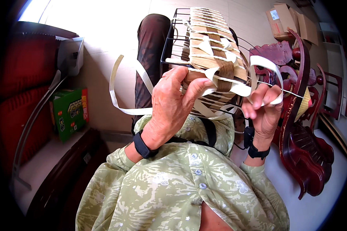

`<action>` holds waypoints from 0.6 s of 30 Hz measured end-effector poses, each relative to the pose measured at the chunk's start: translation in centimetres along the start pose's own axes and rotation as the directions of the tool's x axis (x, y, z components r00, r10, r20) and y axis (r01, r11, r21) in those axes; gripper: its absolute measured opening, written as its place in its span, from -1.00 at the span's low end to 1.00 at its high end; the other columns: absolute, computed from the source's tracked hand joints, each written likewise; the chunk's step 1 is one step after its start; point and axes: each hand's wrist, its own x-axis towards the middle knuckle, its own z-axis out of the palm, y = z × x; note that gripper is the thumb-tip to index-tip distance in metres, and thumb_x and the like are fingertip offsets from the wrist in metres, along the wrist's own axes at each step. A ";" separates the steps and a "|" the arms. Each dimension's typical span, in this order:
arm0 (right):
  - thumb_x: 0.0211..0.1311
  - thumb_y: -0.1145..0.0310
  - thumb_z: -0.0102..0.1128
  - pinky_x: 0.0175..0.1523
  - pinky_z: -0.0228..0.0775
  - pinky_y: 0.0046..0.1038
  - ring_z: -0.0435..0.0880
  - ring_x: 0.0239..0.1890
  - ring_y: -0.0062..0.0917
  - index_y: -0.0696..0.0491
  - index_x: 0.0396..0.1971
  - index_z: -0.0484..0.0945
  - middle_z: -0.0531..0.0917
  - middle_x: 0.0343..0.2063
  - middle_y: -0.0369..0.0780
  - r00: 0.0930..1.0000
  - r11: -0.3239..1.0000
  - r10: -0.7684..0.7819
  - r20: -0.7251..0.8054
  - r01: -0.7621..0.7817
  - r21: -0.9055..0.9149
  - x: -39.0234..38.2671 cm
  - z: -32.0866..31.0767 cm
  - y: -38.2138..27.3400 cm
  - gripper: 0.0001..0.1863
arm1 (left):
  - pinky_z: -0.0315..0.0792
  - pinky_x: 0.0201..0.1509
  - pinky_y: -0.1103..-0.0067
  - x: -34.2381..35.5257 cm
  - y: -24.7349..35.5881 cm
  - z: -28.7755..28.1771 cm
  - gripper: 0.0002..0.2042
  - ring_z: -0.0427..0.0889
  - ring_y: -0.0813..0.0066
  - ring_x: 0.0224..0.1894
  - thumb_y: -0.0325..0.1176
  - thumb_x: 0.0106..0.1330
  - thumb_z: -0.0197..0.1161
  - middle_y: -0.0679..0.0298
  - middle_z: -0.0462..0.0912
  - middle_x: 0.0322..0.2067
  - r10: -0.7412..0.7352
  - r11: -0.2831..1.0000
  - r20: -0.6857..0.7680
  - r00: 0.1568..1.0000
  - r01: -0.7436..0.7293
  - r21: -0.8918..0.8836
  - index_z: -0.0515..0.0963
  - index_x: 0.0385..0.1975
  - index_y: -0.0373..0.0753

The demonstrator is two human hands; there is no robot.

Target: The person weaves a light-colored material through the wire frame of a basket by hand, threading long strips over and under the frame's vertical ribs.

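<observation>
A black wire frame (166, 44) lies across my lap, its panel woven with tan and brown flat bands (208, 29) and wrapped with white cord (206, 20). My left hand (171, 98) is closed on the near left part of this woven panel, thumb and fingertips pinching its edge. My right hand (265, 104) is off the panel's right side, fingers curled on a flat white strip (269, 61) that loops up above them. A thin white cord (289, 91) runs rightward past that hand. Another length of white strip (113, 82) curls loose left of my left hand.
A carved dark red wooden chair (297, 127) stands close on the right. Open cardboard boxes (283, 23) sit at the far right. To the left are a green box (69, 111), a curved metal stand (32, 115) and red cushioned seating (25, 100).
</observation>
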 end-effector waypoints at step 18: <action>0.36 0.34 0.14 -0.49 0.32 -0.49 0.33 -0.68 -0.61 0.20 -0.20 0.45 0.49 -0.63 -0.24 0.902 0.898 -0.391 0.184 0.417 -0.140 -3.3 -4.8 -12.0 -0.78 | 0.44 -0.29 0.60 -0.4 -0.9 -0.1 -0.78 0.53 0.54 -0.43 -0.38 0.25 0.43 0.25 0.63 -0.45 0.006 0.993 -0.012 1.000 -0.007 -0.114 0.53 -0.34 -0.36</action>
